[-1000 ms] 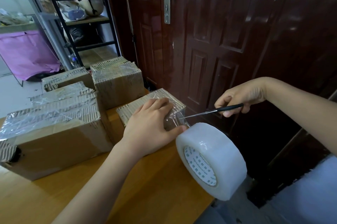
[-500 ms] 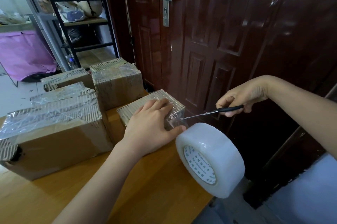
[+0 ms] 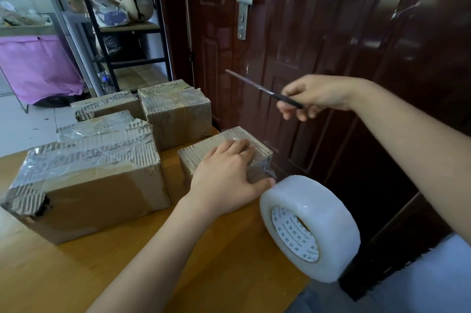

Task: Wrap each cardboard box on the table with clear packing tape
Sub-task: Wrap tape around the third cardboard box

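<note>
Tape roll: a wide roll of clear packing tape (image 3: 309, 227) stands on edge at the near right corner of the wooden table (image 3: 229, 261), printed core facing the viewer, just beside the left thumb.
Left hand: the left hand (image 3: 226, 176) lies palm down on the small cardboard box (image 3: 204, 153), fingers straight and together on its taped top, thumb along the near side; it presses, gripping nothing.
Small box: sits on the table near the right edge, a clear film of tape over its right end.
Right hand: the right hand (image 3: 312, 96) is raised above and to the right of the small box, fingers curled round the dark handle of closed scissors (image 3: 262, 89); the blades point up and left, clear of the tape.
Other boxes: a large taped box (image 3: 86, 185) at the near left; three more taped boxes (image 3: 175, 111) behind it.
Background: a dark red door (image 3: 293, 32); a black shelf rack (image 3: 122, 19) at far left.
</note>
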Motion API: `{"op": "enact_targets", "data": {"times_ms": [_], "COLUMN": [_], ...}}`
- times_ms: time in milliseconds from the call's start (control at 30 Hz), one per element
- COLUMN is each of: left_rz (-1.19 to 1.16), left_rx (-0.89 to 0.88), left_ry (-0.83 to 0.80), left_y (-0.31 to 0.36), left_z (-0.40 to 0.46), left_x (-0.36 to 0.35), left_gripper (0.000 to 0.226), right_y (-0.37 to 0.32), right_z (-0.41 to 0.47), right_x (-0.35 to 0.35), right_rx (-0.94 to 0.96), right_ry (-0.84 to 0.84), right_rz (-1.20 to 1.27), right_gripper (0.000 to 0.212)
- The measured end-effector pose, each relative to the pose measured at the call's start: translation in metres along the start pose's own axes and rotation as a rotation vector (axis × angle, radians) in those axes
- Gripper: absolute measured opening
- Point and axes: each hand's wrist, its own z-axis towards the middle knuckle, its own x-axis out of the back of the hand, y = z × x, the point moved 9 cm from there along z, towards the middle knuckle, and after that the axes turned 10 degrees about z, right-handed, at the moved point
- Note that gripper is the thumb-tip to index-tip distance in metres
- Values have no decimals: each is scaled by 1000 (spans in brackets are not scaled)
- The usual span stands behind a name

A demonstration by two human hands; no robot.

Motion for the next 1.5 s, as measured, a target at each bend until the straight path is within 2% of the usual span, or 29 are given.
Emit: {"op": "enact_targets", "data": {"times_ms": [100,233,300,433,567,667,733,967,1100,1200,1300,1433,1500], "left_rz": [-5,-11,-12,-34,-39,-38,-31,-20,-16,3,-8,-24,-34], "left_rx": [-15,-27,-19,-8,-23,-23,-22,-20,-5,8,33,40,44], "left_ry": [21,45,52,58,80,74,62,17,-4,-8,-23,-15,-11], "left_y": [0,-1,-1,-2,-2,-3,-3,0,1,2,1,2,2], "left_z": [0,1,1,3,2,2,3,1,-1,-2,-3,-3,-3], "left_x": [-1,-1,-1,-1,-1,-3,-2,1,1,1,1,2,2], "left_gripper": [78,80,83,87,86,85,85,77,76,83,86,76,75], "right_y": [-34,-68,-86,-116,-118,-108,-102,-82,-54,-22,9,26,29], "right_z": [34,70,85,112,134,131,123,40,-14,-48,-60,-58,-52], "right_x": [-22,-48,-54,-61,-93,-97,-87,-48,-68,-78,-87,-83,-86], "right_rx": [70,159,198,233,213,208,225,179,-32,-197,-332,-379,-386], "right_ry": [184,404,493,607,501,497,540,533,329,270,232,292,239], "right_rz": [-210,-387,-433,-456,-702,-735,-660,-231,-274,-310,-271,-206,-268], "right_gripper": [26,18,19,8,20,28,18,19,21,14,20,13,25]}}
